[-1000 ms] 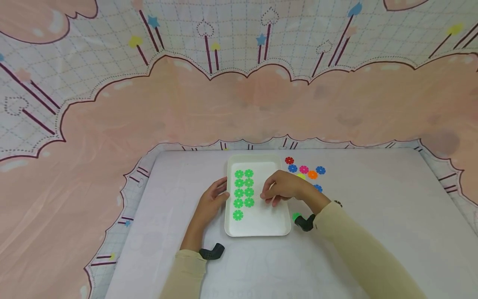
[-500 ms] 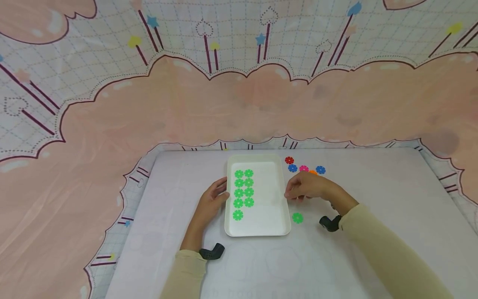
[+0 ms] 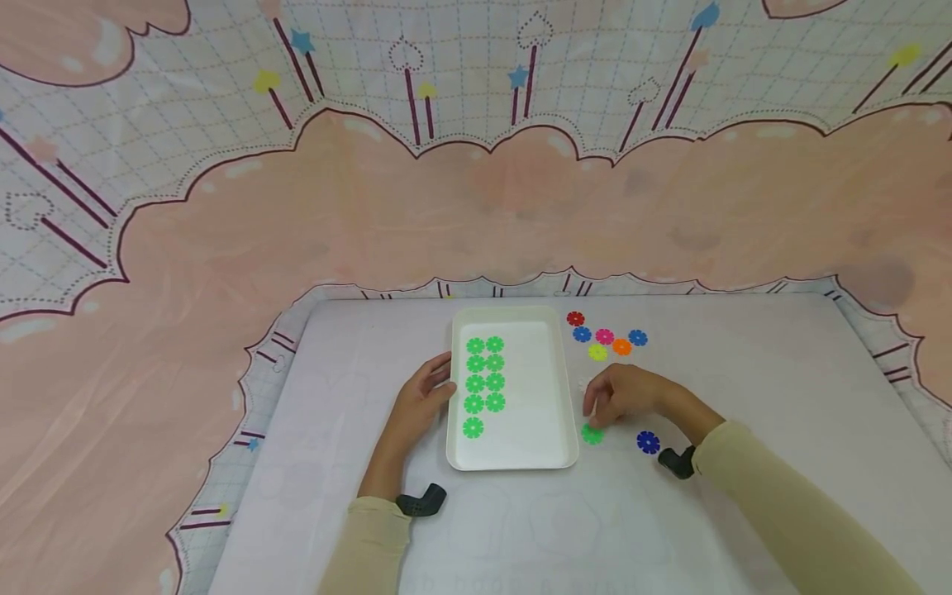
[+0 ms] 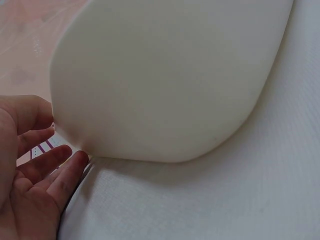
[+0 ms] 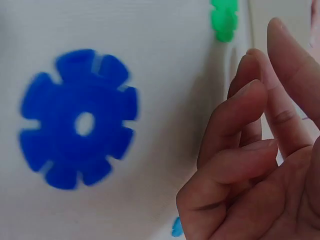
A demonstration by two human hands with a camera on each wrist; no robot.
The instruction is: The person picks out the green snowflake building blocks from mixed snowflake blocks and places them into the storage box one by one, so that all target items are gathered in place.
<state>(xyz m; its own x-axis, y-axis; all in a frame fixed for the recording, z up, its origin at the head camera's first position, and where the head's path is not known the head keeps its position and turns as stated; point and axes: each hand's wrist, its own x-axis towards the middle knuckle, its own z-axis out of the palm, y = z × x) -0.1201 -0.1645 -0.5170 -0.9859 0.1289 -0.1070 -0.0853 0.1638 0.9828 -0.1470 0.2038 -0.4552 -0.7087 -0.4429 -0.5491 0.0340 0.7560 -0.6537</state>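
My left hand (image 3: 427, 395) is at the left side of a white tray (image 3: 535, 421), its fingers touching the rim. The left wrist view shows these fingertips against the outer wall of the tray (image 4: 150, 90). Green slotted discs (image 3: 474, 383) lie flat in two columns on the tray's left half. Right of the tray, my right hand (image 3: 625, 394) hovers with its fingertips just over a loose green disc (image 3: 592, 435). In the right wrist view, thumb and fingers of the right hand (image 5: 250, 150) are apart with nothing between them. A dark blue disc (image 3: 648, 442) lies below that hand.
Beyond the right hand lie loose discs: red (image 3: 576, 318), pink (image 3: 605, 336), orange (image 3: 621, 347), yellow (image 3: 597, 352) and two blue ones (image 3: 637, 337). Part of a light blue disc (image 5: 177, 227) shows in the right wrist view. A patterned cloth hangs behind the table.
My right hand has moved from over the tray out to the right, then down to the loose green disc. The yellow and dark blue discs have come into view. The left hand stays put.
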